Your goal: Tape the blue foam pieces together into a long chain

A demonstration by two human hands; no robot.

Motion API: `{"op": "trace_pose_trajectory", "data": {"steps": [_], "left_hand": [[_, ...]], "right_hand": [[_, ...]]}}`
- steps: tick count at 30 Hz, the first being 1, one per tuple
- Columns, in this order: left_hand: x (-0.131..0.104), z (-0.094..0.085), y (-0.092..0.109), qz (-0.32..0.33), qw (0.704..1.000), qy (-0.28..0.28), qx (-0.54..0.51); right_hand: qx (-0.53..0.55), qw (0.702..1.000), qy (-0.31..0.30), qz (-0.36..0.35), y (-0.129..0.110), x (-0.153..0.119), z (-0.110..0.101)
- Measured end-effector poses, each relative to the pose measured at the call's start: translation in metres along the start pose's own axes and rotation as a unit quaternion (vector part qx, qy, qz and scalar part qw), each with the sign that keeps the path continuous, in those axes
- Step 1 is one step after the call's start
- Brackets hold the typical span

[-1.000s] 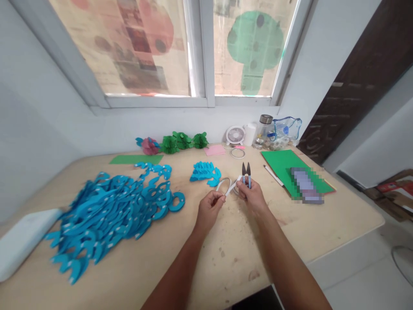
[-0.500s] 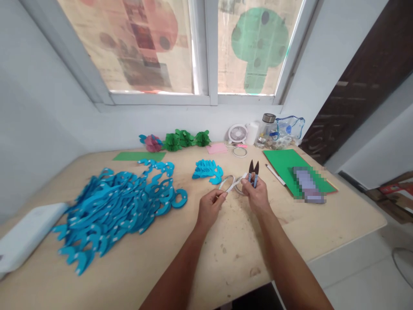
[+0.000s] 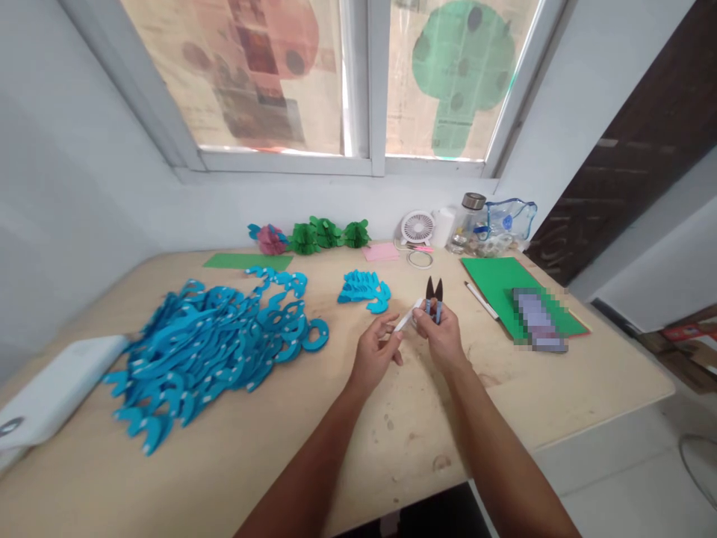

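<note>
My left hand has its thumb and forefinger at the lower end of a narrow white strip, its other fingers partly spread. The strip looks like tape and slants up to my right hand, whose fingertips pinch its upper end. That same hand is closed round a pair of small snips with blue handles. Their dark blades point up, away from me, and stand apart. Just beyond my left hand lies a small cluster of blue curved paper pieces.
A big heap of blue curved pieces with white patches covers the left of the table, beside a white box-like object. On the right lie a pen, a green sheet and a blurred phone-like object. A fan and bottle stand behind.
The loops of a tape roll seen between my hands are out of sight now, and the strip runs straighter. My left hand has shifted slightly right and its fingers have loosened. The view has shifted slightly.
</note>
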State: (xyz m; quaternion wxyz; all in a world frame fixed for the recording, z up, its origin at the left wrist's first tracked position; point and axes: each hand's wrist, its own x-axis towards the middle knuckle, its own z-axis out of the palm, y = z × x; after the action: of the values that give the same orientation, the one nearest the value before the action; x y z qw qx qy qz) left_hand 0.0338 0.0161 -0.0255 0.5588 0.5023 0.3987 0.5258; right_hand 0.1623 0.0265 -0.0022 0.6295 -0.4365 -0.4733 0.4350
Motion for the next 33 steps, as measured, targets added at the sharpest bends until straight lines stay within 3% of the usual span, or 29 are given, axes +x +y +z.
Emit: {"op": "trace_pose_trajectory", "data": {"steps": [3, 6, 9, 19, 24, 30, 33], "left_hand": [[-0.003, 0.003, 0.005, -0.005, 1.000, 0.005, -0.027], [-0.004, 0.003, 0.009, 0.003, 0.999, 0.031, -0.019], [-0.004, 0.001, 0.010, 0.015, 0.999, 0.045, 0.010], [-0.003, -0.004, 0.007, 0.067, 0.991, 0.037, 0.106], [-0.002, -0.005, 0.004, 0.084, 0.988, 0.032, 0.124], [0.001, -0.008, 0.007, 0.047, 0.993, 0.064, 0.093], [0.000, -0.007, 0.011, 0.027, 0.995, 0.070, 0.061]], "right_hand": [[-0.018, 1.000, -0.008, 0.007, -0.001, -0.002, 0.003], [-0.052, 0.998, 0.031, -0.005, -0.002, -0.001, 0.002], [-0.124, 0.989, 0.070, -0.036, -0.003, 0.001, -0.001], [-0.278, 0.950, 0.105, -0.091, -0.007, 0.000, -0.003], [-0.280, 0.951, 0.116, -0.069, -0.001, 0.003, -0.005], [-0.236, 0.957, 0.163, -0.042, 0.000, 0.012, -0.020], [-0.195, 0.974, 0.118, 0.002, 0.001, 0.014, -0.023]]}}
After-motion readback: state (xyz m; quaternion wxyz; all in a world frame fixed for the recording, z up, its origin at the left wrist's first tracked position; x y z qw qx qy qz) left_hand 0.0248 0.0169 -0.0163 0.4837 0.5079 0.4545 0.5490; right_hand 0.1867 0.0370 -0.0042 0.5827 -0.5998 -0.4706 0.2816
